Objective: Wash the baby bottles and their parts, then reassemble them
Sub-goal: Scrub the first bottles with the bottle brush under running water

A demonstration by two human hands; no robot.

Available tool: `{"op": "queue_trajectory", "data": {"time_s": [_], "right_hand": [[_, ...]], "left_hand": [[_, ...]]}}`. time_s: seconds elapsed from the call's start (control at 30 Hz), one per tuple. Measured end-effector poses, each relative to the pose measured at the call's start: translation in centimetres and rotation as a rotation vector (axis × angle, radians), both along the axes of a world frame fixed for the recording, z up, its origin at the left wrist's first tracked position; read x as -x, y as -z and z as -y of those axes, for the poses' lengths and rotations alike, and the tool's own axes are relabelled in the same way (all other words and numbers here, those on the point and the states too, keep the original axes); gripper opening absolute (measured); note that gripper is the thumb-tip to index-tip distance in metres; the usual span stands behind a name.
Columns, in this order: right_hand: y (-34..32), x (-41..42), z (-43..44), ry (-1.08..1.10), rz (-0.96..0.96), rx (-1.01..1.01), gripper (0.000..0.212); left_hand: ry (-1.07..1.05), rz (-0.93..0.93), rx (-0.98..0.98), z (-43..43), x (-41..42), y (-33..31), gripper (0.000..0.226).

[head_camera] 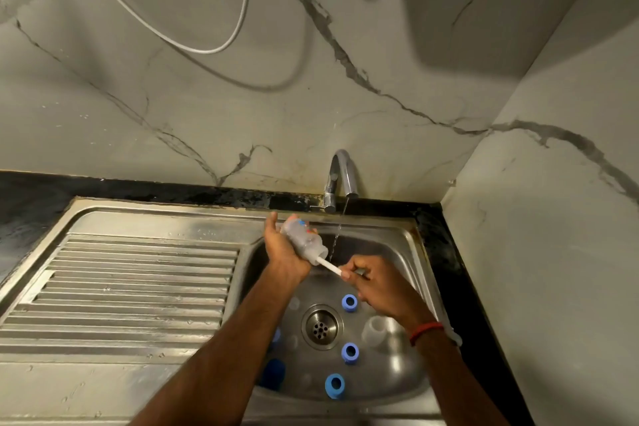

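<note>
We hold a clear baby bottle [303,239] tilted over the steel sink [408,245] in our left hand [281,254], fingers wrapped round its body, mouth pointing down and to the right. Our right hand [380,287] pinches the white handle of a bottle brush [330,266], which runs into the bottle's mouth. A thin stream of water [337,235] falls from the tap [340,176] just right of the bottle. Around the drain [321,327] lie three blue rings [349,302], a clear cap [375,330] and a dark blue piece [273,373] partly hidden by our left forearm. The ribbed draining board [138,287] sits to the left, set in the black table [34,197].
</note>
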State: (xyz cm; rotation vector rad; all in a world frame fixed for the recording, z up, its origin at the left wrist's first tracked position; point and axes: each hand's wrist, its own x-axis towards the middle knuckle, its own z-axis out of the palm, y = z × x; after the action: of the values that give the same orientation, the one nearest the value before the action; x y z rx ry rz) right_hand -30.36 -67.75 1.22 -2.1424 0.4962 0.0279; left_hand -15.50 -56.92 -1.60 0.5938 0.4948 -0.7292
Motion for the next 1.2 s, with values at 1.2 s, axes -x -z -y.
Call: {"op": "queue_trajectory", "data": {"time_s": [1.2], "right_hand": [[-3.1,-0.1,-3.4,-0.009,0.227,0.004,0.011]], "left_hand": [[-0.051,0.179,0.206,-4.6,-1.4,-6.4,0.077]]}}
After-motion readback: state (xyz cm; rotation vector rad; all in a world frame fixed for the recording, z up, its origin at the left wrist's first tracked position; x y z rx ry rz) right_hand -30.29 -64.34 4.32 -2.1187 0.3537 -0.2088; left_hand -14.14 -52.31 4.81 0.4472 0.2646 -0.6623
